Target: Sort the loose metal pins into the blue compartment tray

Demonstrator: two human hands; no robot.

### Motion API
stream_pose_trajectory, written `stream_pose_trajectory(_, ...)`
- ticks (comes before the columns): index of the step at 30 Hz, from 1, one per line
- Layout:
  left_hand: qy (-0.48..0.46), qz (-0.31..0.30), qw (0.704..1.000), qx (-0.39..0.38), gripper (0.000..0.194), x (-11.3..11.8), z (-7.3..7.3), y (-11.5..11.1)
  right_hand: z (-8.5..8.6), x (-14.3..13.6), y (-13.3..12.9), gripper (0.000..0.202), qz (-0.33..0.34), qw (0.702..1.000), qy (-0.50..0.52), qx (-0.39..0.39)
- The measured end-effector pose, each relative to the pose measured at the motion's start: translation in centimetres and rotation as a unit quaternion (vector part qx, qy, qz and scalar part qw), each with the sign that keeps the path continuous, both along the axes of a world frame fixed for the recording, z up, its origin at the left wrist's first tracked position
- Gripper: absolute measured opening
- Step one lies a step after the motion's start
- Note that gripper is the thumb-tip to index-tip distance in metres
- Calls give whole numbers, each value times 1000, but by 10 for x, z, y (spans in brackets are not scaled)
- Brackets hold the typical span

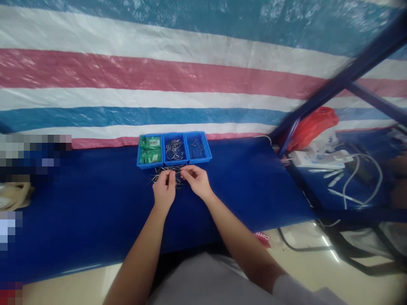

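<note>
A loose pile of thin metal pins [178,168], dark and silvery, lies on the blue tabletop [104,203] just under my hands. My left hand [164,186] is closed in a pinch at the pile's left side; whatever sits between its fingertips is too small to make out. Thumb and forefinger of my right hand [196,180] pinch what looks like one thin metal pin, pointing toward the left hand. Behind the pile stand three joined blue bins: the left bin [139,157] has green packets [151,149], the middle bin [176,162] many pins, the right bin [200,160] a few.
A striped plastic sheet [159,76] hangs behind the table. To the right, a blue metal frame [318,95] borders another surface with a red bag [313,125], a white box [318,160] and cables. A tan object [15,195] is at the far left.
</note>
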State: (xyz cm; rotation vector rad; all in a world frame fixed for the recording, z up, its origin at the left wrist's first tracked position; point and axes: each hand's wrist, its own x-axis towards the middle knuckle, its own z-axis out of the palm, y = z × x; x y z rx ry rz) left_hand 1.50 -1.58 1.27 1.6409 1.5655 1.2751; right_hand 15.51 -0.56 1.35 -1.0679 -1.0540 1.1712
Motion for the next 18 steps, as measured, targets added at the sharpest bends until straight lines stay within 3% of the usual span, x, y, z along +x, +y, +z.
stream_pose_trajectory(18,6,4,1000,3,25,1,3,0,1,0,0,30,4,1000,-1,-5)
